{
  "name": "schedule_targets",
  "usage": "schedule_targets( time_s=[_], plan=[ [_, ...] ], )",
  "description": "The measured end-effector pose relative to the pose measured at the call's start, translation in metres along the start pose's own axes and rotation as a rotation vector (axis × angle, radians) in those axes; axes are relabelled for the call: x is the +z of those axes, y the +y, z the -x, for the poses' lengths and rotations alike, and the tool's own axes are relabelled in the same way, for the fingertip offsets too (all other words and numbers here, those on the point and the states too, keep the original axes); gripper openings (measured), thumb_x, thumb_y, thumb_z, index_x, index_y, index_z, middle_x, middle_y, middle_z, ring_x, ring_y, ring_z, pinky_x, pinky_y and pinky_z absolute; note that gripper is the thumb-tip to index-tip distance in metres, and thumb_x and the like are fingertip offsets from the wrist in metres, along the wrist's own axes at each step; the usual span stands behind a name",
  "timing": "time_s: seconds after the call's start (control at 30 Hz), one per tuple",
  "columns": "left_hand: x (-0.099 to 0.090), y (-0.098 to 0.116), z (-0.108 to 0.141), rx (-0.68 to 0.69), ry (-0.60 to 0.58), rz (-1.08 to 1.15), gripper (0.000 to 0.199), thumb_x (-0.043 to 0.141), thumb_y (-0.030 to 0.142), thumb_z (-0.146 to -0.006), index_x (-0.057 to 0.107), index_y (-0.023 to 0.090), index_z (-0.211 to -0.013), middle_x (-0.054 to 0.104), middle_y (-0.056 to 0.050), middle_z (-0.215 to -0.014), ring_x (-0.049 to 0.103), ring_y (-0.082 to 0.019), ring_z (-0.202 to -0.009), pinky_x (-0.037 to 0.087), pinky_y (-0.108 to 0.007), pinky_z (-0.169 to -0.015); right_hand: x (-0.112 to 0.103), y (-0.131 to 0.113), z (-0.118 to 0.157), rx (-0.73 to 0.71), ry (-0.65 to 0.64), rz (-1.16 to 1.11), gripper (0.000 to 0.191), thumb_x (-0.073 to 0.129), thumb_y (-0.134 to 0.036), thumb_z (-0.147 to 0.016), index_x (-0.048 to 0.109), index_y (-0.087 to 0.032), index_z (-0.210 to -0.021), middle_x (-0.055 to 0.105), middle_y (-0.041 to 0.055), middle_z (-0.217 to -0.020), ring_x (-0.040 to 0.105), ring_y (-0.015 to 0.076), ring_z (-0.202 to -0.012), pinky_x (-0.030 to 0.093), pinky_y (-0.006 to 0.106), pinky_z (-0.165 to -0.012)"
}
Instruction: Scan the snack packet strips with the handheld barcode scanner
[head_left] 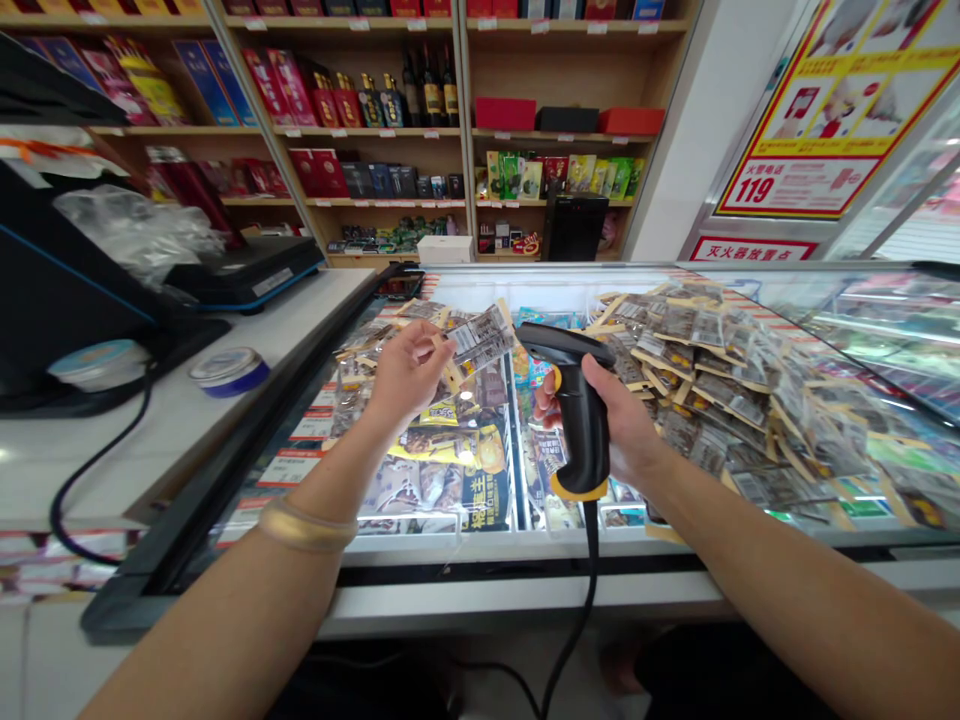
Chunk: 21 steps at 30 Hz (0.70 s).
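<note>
My left hand [411,372] pinches one end of a small clear-and-brown snack packet [484,338], its printed label side showing. In my right hand [619,415] is a black barcode scanner [581,400] with yellow trim, held by its handle, its head turned toward the packet. A black cable runs down from the handle. To the right a large heap of similar packets [705,360] lies on the glass top of a chest freezer [517,590]. More loose packets [352,385] lie under and beside my left hand.
Bagged goods show through the freezer glass, among them a yellow package [442,443]. On the left counter [45,455] stand a black scale [247,270], a blue-and-white round tub [229,370] and a crumpled plastic bag [139,225]. Shelves [360,130] with boxes and bottles line the back.
</note>
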<state>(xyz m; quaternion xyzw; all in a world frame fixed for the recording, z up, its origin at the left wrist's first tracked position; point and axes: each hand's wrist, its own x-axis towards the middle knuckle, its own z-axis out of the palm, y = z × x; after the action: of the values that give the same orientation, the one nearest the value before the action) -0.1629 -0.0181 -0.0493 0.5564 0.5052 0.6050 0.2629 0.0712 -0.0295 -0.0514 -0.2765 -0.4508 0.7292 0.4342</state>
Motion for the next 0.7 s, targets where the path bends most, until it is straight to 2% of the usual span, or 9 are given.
schedule_targets(
  time_s=[0.13, 0.27, 0.43, 0.53, 0.6, 0.7],
  plan=[
    [0.003, 0.002, 0.003, -0.130, 0.035, 0.149, 0.041, 0.080, 0.042, -0.061, 0.048, 0.020, -0.075, 0.055, 0.005, -0.062, 0.055, -0.011, -0.055, 0.050, -0.025, -0.056, 0.001, 0.000, 0.000, -0.001, 0.012, -0.010, 0.053, 0.074, -0.070, -0.062, 0.066, -0.019, -0.072, 0.065, 0.0036, -0.069, 0.063, 0.0188, -0.070, 0.048, 0.029, -0.062],
    [0.005, 0.008, 0.005, -0.241, 0.017, 0.180, 0.050, 0.085, 0.035, -0.050, 0.045, 0.020, -0.077, 0.057, 0.005, -0.070, 0.055, -0.010, -0.057, 0.054, -0.028, -0.056, 0.000, 0.001, 0.000, -0.011, 0.029, -0.027, 0.053, 0.074, -0.070, -0.061, 0.067, -0.018, -0.073, 0.065, 0.0033, -0.070, 0.061, 0.0169, -0.064, 0.047, 0.029, -0.060],
    [0.005, 0.000, 0.005, -0.175, -0.028, 0.112, 0.050, 0.080, 0.022, -0.049, 0.053, 0.018, -0.090, 0.061, 0.001, -0.087, 0.060, -0.012, -0.076, 0.053, -0.026, -0.071, -0.002, 0.001, -0.001, -0.027, 0.002, -0.038, 0.051, 0.071, -0.069, -0.066, 0.067, -0.019, -0.074, 0.065, 0.0036, -0.069, 0.061, 0.0173, -0.065, 0.047, 0.029, -0.060],
    [0.003, -0.009, 0.004, -0.145, -0.122, 0.023, 0.048, 0.076, 0.021, -0.052, 0.058, 0.015, -0.097, 0.064, -0.005, -0.097, 0.062, -0.016, -0.090, 0.051, -0.032, -0.085, -0.002, 0.001, -0.001, -0.024, -0.010, -0.035, 0.052, 0.071, -0.070, -0.066, 0.067, -0.019, -0.074, 0.065, 0.0036, -0.070, 0.061, 0.0174, -0.065, 0.048, 0.029, -0.061],
    [0.002, -0.013, 0.005, -0.135, -0.175, -0.052, 0.048, 0.074, 0.022, -0.056, 0.061, 0.014, -0.101, 0.066, -0.008, -0.100, 0.062, -0.018, -0.093, 0.050, -0.036, -0.091, -0.001, 0.000, 0.001, -0.026, -0.029, -0.026, 0.052, 0.071, -0.070, -0.066, 0.067, -0.019, -0.074, 0.066, 0.0037, -0.071, 0.062, 0.0178, -0.067, 0.048, 0.030, -0.062],
    [0.003, -0.014, 0.006, -0.101, -0.216, -0.144, 0.046, 0.071, 0.023, -0.060, 0.065, 0.012, -0.104, 0.068, -0.007, -0.094, 0.062, -0.018, -0.088, 0.049, -0.039, -0.093, 0.000, 0.000, 0.003, -0.027, -0.076, 0.000, 0.053, 0.070, -0.071, -0.067, 0.066, -0.019, -0.075, 0.066, 0.0042, -0.072, 0.064, 0.0199, -0.072, 0.049, 0.031, -0.065]
  ],
)
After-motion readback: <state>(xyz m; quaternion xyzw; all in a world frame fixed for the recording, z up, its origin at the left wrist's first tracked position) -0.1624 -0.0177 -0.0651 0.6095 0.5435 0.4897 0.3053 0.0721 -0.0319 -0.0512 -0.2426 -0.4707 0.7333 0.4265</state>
